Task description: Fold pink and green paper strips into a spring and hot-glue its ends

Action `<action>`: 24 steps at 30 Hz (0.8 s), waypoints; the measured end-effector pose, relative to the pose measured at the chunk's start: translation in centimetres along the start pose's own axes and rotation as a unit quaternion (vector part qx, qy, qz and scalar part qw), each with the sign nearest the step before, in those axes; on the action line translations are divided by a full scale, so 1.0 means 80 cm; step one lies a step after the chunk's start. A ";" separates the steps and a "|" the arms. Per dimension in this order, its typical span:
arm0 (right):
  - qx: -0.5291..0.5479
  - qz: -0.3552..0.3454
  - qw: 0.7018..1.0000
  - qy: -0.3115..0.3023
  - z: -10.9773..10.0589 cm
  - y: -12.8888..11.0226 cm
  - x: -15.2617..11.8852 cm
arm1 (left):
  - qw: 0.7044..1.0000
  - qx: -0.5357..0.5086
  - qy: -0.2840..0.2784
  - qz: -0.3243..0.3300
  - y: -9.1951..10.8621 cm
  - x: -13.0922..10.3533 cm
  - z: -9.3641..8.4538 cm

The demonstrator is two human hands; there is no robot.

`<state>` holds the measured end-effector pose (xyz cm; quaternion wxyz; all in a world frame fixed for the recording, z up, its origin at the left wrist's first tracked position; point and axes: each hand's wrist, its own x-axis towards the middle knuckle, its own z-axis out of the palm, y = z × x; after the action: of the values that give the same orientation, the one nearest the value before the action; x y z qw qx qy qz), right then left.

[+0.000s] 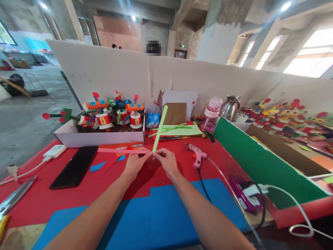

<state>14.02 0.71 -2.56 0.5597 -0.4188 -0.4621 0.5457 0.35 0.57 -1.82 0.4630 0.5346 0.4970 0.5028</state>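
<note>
Over the red table covering, my two hands meet at the joined ends of two paper strips. My left hand [135, 163] pinches the end of a pink paper strip [122, 151], which stretches out to the left. Between the fingertips of my right hand [166, 160] is the lower end of a light green paper strip [160, 128], standing up and leaning a little right. The strips meet at an angle where the fingertips almost touch; the exact overlap is hidden by the fingers. A pink glue gun [198, 154] lies to the right of my right hand.
Blue sheets [166, 215] lie under my forearms. On the left are a black phone [74, 168], scissors [15, 198] and a white box [101, 138] of paper-cup figures. Green paper [182, 130] lies behind my hands. A green-sided box [262, 163] and a purple power block [246, 194] stand right.
</note>
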 end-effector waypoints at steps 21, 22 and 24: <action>-0.008 0.031 0.999 -0.014 0.000 0.000 0.000 | 0.998 -0.046 0.015 -0.051 0.005 0.001 0.001; -0.004 0.036 0.999 -0.011 0.000 0.000 -0.001 | 0.996 -0.073 0.006 -0.048 0.006 0.000 0.002; 0.001 0.044 0.999 -0.011 0.000 -0.001 -0.001 | 0.993 -0.108 -0.005 -0.040 0.009 -0.001 0.003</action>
<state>14.03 0.62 -2.46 0.5307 -0.4323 -0.4486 0.5746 0.62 0.42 -1.16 0.5398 0.4638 0.4587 0.5321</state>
